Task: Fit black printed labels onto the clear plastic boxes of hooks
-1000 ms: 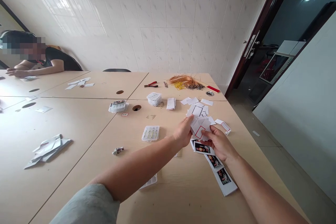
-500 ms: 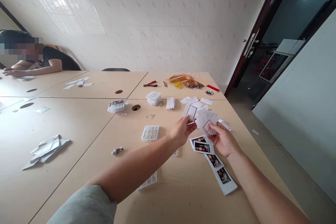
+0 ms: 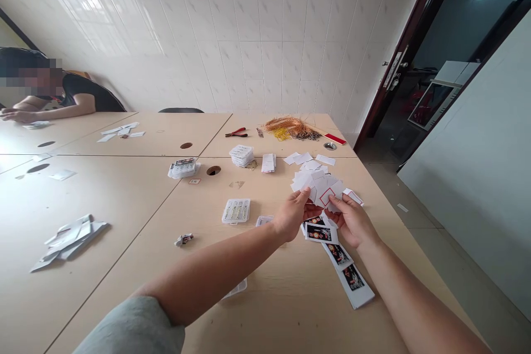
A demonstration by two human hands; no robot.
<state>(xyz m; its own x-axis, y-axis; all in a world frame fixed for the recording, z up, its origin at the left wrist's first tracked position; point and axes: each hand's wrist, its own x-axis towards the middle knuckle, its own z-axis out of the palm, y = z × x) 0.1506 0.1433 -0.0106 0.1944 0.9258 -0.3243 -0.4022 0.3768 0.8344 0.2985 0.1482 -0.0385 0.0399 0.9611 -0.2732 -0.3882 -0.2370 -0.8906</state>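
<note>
Both hands meet over the right side of the table. My right hand [image 3: 352, 220] is closed on a white card with a red square outline [image 3: 327, 197], thumb on its face. Close beside it, my left hand [image 3: 293, 214] is closed, its thumb pressing the edge of a white card [image 3: 309, 193]; its other fingertips are partly hidden. More white cards [image 3: 302, 178] spread just beyond, and I cannot tell which are held and which lie on the table. Under the hands are black printed labels [image 3: 319, 233] on white paper, in a row running toward me.
Clear plastic boxes [image 3: 236, 211] stand left of my hands, with a stack of boxes [image 3: 241, 155] farther back. Red-handled pliers [image 3: 236, 133] and a copper-coloured wire bundle [image 3: 286, 126] lie at the far side. A co-worker [image 3: 70, 97] sits at far left; white packets [image 3: 70, 240] lie nearer.
My left hand has brought its white card in toward the right hand, and the dark-outlined face no longer shows. The right hand stays nearly in place.
</note>
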